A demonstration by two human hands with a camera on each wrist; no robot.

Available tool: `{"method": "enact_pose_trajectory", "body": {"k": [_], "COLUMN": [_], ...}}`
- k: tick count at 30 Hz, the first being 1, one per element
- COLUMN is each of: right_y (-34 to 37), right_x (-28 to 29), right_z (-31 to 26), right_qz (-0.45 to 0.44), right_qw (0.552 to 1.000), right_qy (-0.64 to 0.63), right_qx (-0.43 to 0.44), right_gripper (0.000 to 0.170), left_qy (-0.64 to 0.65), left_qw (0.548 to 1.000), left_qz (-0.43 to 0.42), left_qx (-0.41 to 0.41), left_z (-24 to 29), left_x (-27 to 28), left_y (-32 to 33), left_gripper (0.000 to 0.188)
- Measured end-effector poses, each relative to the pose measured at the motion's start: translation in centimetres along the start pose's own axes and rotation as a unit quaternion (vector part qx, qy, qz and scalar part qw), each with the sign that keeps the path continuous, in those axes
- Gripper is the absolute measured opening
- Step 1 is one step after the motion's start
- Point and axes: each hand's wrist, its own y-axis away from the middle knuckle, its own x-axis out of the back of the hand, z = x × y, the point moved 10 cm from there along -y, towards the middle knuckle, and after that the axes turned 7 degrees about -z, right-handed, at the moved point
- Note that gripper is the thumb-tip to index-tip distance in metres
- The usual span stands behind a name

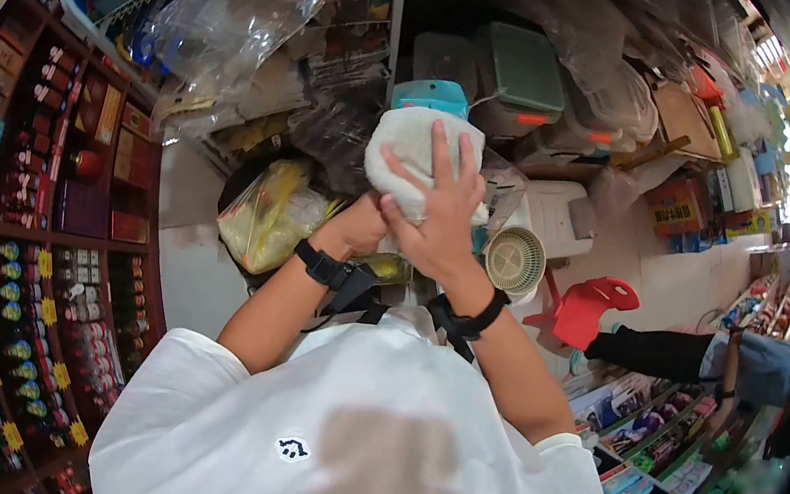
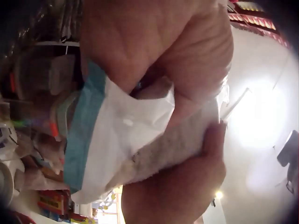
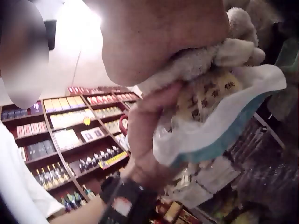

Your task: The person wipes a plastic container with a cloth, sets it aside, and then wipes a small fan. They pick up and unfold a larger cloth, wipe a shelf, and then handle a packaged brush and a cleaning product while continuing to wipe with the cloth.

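Observation:
My left hand (image 1: 355, 228) curls round the lower side of a white packet with a teal border (image 1: 433, 96). In the right wrist view the packet (image 3: 205, 136) has a yellowish panel with dark printed characters, and the thumb and fingers grip its edge. Over the packet lies a white fluffy cloth (image 1: 400, 142). My right hand (image 1: 440, 215) rests on this cloth, fingers spread and fairly straight. From the left wrist, the white side of the packet (image 2: 126, 114) shows, with the cloth (image 2: 168, 147) between it and the right hand. The cloth hides most of the packet's face.
Lidded plastic bins (image 1: 526, 68) stand ahead, beside plastic-wrapped goods (image 1: 235, 17). A yellowish plastic bag (image 1: 268, 214) sits at lower left. To the right are a round basket (image 1: 515, 260), a red chair (image 1: 593, 310) and another person (image 1: 752, 363). Stocked shelves (image 1: 57, 139) line the left.

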Motion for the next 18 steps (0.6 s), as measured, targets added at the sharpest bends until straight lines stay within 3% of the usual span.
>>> {"method": "enact_pose_trajectory", "body": {"k": [1,5,9,14,18], "right_y": [-0.1,-1.2,-1.9,-0.9,-0.8], "right_x": [-0.5,-0.5,-0.8,0.0,0.0], "right_z": [0.4,3.3,5.1,5.7,6.1], "right_qz": [0.012,0.068,0.061,0.144,0.150], "right_qw": [0.999,0.989,0.987,0.981,0.979], "right_qy": [-0.026,-0.132,-0.145,-0.128,-0.133], "right_qx": [-0.022,-0.014,-0.011,0.036,0.043], "right_gripper": [0.038,0.037,0.033,0.030,0.030], "left_qy": [0.007,-0.078,-0.150,-0.179,-0.225], "left_qw": [0.999,0.994,0.987,0.981,0.970], "left_qz": [-0.006,-0.045,-0.047,-0.067,-0.073], "left_qx": [0.044,0.055,0.036,0.025,0.046], "left_z": [-0.4,-0.3,0.0,1.5,1.8], "left_x": [0.1,0.7,1.2,0.0,0.0], "left_y": [0.0,0.7,0.6,0.7,0.9], "left_gripper": [0.077,0.082,0.080,0.096,0.096]}}
